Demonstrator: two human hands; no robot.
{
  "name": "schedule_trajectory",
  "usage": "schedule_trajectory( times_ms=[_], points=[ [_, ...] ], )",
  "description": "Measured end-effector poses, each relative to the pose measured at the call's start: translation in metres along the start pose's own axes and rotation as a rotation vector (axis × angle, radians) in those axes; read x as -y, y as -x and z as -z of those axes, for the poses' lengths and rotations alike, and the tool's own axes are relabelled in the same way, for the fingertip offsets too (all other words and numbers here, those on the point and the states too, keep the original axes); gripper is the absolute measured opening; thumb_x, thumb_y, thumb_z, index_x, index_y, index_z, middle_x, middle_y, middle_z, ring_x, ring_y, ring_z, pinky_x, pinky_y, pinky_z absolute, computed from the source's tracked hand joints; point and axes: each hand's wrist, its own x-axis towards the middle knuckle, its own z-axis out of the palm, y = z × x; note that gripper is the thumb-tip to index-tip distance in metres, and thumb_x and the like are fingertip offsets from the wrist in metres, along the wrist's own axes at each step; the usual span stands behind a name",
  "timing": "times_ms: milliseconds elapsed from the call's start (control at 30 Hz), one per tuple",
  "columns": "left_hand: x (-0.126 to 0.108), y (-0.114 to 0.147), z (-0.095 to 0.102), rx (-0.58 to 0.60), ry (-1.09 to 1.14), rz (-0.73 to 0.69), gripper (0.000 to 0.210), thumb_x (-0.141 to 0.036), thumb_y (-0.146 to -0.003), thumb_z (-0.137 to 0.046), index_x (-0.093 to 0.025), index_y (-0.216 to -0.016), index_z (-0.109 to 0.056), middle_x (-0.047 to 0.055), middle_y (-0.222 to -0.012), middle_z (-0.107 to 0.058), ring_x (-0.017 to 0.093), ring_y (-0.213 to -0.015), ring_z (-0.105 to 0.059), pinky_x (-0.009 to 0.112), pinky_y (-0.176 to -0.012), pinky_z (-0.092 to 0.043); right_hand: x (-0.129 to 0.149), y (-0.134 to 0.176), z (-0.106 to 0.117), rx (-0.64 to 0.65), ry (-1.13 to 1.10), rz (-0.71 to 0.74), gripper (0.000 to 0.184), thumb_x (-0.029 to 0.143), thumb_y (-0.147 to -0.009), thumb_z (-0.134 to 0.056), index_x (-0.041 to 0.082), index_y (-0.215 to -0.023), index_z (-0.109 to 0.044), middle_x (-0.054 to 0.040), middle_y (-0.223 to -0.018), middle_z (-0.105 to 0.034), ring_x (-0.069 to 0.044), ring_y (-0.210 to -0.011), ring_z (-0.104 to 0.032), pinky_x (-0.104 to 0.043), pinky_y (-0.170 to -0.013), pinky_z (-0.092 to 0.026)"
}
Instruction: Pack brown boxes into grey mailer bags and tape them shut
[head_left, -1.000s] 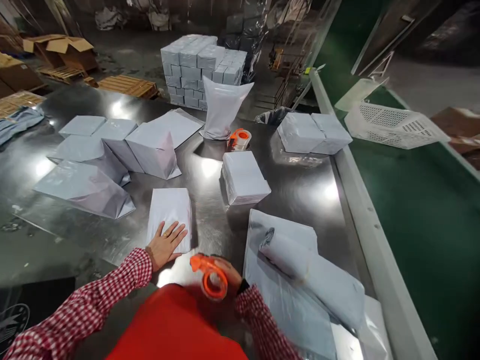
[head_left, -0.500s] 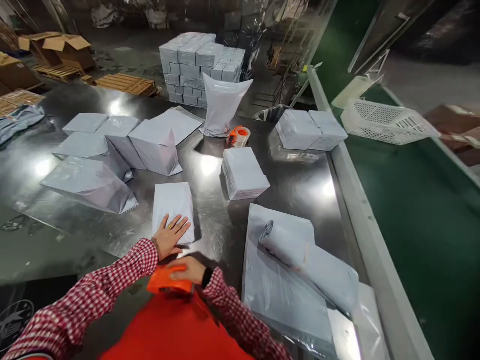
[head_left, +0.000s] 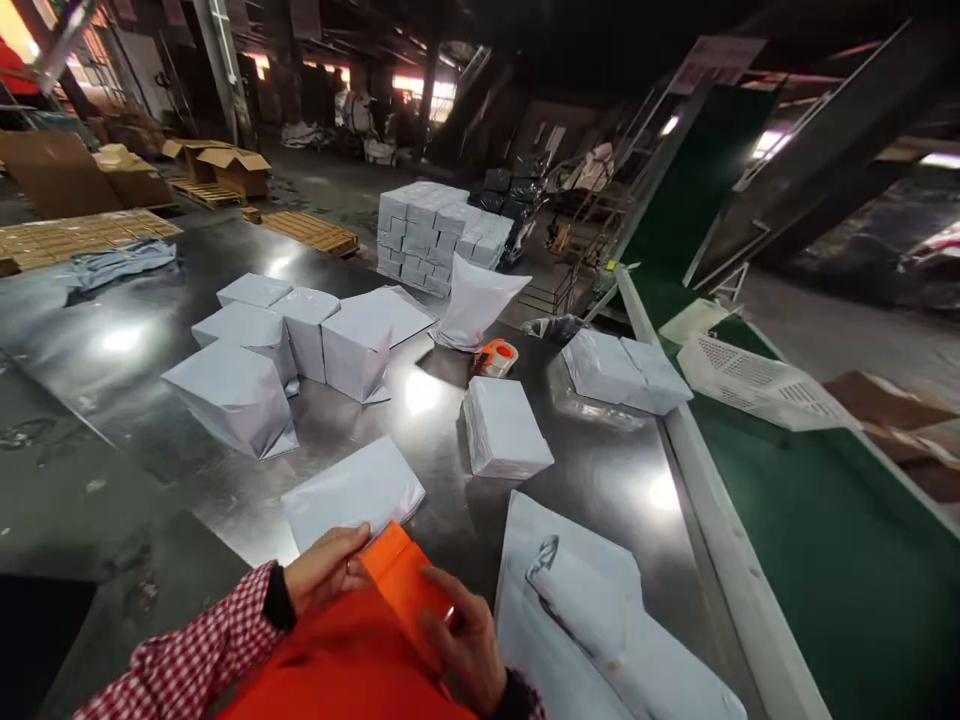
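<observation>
Taping step in hand, by the look of it: orange tape dispenser (head_left: 405,590) gripped in right hand (head_left: 465,650), fingers curled over its body, pressed against near edge of white parcel (head_left: 352,492) on steel table (head_left: 150,350); left hand (head_left: 322,570) closed loosely over dispenser's front and parcel's near edge, exact hold hard to tell. Next move likely calls for firm hold-down and straight pull along seam; second tape roll (head_left: 496,356) idle farther back, beside wrapped block (head_left: 504,428).

Glossy metal, smooth plastic
The steel surface (head_left: 187,470) gleams, scuffed; white parcels (head_left: 352,345) at eleven o'clock wear smooth plastic film; the orange tape dispenser (head_left: 405,585) looks matt plastic.
</observation>
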Motion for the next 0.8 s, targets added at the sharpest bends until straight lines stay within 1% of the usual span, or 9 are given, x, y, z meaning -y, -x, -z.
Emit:
schedule_trajectory(
  times_ms=[100, 200, 300, 367, 433, 500, 567, 667, 800],
  points=[
    [-0.01, -0.019, -0.016, 0.034, 0.19, 0.054, 0.048, -0.058, -0.063, -0.085, -0.015, -0.079, -0.071, 0.005, -0.078, -0.072, 0.014, -0.071, -0.068, 0.028, -0.078, -0.057, -0.005, -0.003, -0.006, -0.001, 0.05, 0.012, 0.053, 0.058, -0.08, -0.063, 0.021, -0.118, -0.072, 0.0035, -0.043, -0.046, -0.011, -0.034, -0.032, -0.025, -0.037, -0.033],
    [-0.017, -0.035, -0.01, -0.021, 0.016, -0.012, 0.05, -0.065, -0.062, -0.08, -0.016, -0.065, -0.066, 0.0, -0.06, -0.062, 0.011, -0.055, -0.056, 0.025, -0.061, -0.052, -0.005, -0.011, -0.012, -0.031, 0.056, -0.014, 0.056, 0.06, -0.08, -0.063, 0.019, -0.117, -0.072, 0.0025, -0.049, -0.048, -0.011, -0.04, -0.031, -0.026, -0.04, -0.034],
    [-0.039, -0.047, 0.018, -0.165, -0.357, -0.152, 0.055, -0.071, -0.066, -0.068, -0.019, -0.053, -0.057, -0.002, -0.047, -0.051, 0.011, -0.045, -0.047, 0.026, -0.049, -0.043, -0.002, -0.017, -0.018, -0.076, 0.041, -0.053, 0.057, 0.06, -0.078, -0.066, 0.018, -0.116, -0.073, -0.0027, -0.063, -0.063, -0.015, -0.049, -0.046, -0.028, -0.047, -0.043],
    [-0.064, -0.056, 0.046, -0.302, -0.576, -0.23, 0.053, -0.07, -0.071, -0.058, -0.02, -0.055, -0.055, -0.001, -0.051, -0.054, 0.013, -0.047, -0.051, 0.026, -0.051, -0.044, -0.001, -0.019, -0.021, -0.117, 0.027, -0.078, 0.056, 0.06, -0.077, -0.067, 0.018, -0.114, -0.074, -0.0073, -0.078, -0.072, -0.02, -0.062, -0.059, -0.031, -0.057, -0.052],
    [-0.085, -0.069, 0.076, -0.42, -0.712, -0.272, 0.049, -0.064, -0.079, -0.05, -0.02, -0.06, -0.055, 0.0, -0.056, -0.058, 0.014, -0.052, -0.055, 0.025, -0.055, -0.045, -0.003, -0.022, -0.024, -0.139, 0.02, -0.111, 0.056, 0.059, -0.078, -0.067, 0.017, -0.113, -0.074, -0.0107, -0.091, -0.075, -0.025, -0.075, -0.066, -0.035, -0.066, -0.056],
    [-0.095, -0.084, 0.102, -0.477, -0.808, -0.251, 0.043, -0.054, -0.085, -0.05, -0.019, -0.06, -0.055, 0.0, -0.054, -0.057, 0.014, -0.053, -0.056, 0.024, -0.057, -0.043, -0.005, -0.03, -0.028, -0.143, 0.032, -0.153, 0.057, 0.058, -0.077, -0.068, 0.016, -0.115, -0.074, -0.0123, -0.098, -0.076, -0.028, -0.083, -0.068, -0.038, -0.073, -0.058],
    [-0.09, -0.099, 0.119, -0.503, -0.925, -0.207, 0.042, -0.042, -0.088, -0.051, -0.019, -0.053, -0.051, -0.002, -0.047, -0.051, 0.013, -0.051, -0.054, 0.023, -0.055, -0.038, -0.009, -0.04, -0.035, -0.133, 0.055, -0.186, 0.056, 0.055, -0.076, -0.07, 0.015, -0.116, -0.074, -0.0128, -0.107, -0.076, -0.03, -0.093, -0.069, -0.04, -0.082, -0.058],
    [-0.073, -0.114, 0.132, -0.488, -1.08, -0.14, 0.041, -0.028, -0.086, -0.056, -0.017, -0.047, -0.049, -0.003, -0.042, -0.046, 0.013, -0.05, -0.053, 0.023, -0.053, -0.034, -0.013, -0.053, -0.044, -0.12, 0.086, -0.211, 0.055, 0.05, -0.075, -0.071, 0.015, -0.117, -0.074, -0.0127, -0.111, -0.076, -0.031, -0.098, -0.07, -0.041, -0.089, -0.056],
    [-0.06, -0.119, 0.129, -0.505, -1.241, -0.126, 0.033, -0.034, -0.089, -0.057, -0.011, -0.068, -0.067, 0.007, -0.06, -0.067, 0.022, -0.067, -0.066, 0.028, -0.063, -0.043, -0.014, -0.059, -0.047, -0.107, 0.102, -0.229, 0.056, 0.049, -0.077, -0.067, 0.012, -0.119, -0.072, -0.0142, -0.111, -0.076, -0.031, -0.096, -0.07, -0.041, -0.086, -0.057]
  ],
)
